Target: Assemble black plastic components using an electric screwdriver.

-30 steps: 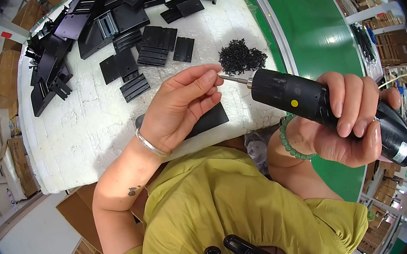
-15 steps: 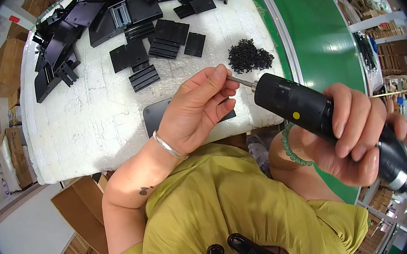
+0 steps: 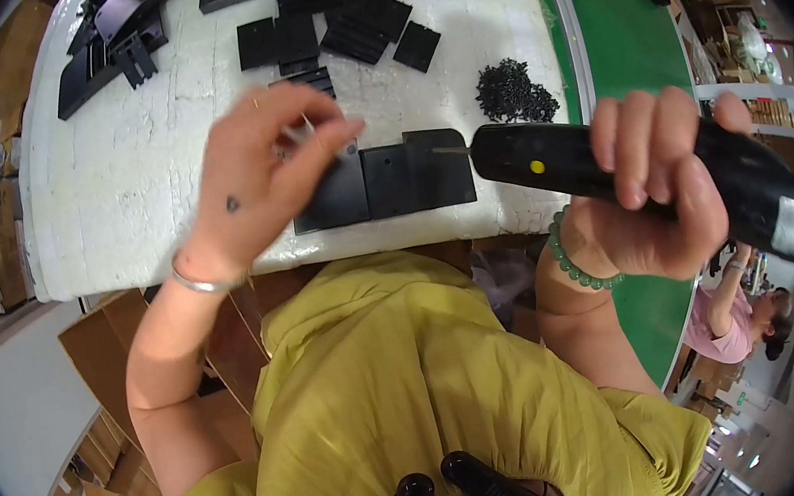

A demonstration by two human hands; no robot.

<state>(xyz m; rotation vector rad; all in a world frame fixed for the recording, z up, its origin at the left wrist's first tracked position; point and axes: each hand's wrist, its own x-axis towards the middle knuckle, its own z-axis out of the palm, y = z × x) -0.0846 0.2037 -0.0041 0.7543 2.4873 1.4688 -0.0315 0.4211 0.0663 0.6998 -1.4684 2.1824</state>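
Note:
My right hand [image 3: 656, 181] is wrapped round a black electric screwdriver [image 3: 543, 151] with a yellow dot, held sideways. Its thin metal bit points left, above the right end of a flat black panel [image 3: 443, 176] near the table's front edge. Over the panel's left end is my left hand [image 3: 272, 169], somewhat blurred, thumb apart from the half-curled fingers; I see nothing held in it. Part of the panel's left side is hidden by this hand. A heap of small black screws [image 3: 514, 92] lies just beyond the screwdriver's tip.
Several black plates and ribbed pieces [image 3: 364, 24] lie farther back on the white foam-covered table [image 3: 118, 201]. More black parts [image 3: 93, 72] are piled at the far left. Right of the table runs a green surface [image 3: 626, 65]. Another person [image 3: 730, 318] is at the far right.
My left hand has let go of the screwdriver bit and moved left, uncovering more of the panel. The screwdriver now lies more level. The view has shifted, so the table's parts appear higher.

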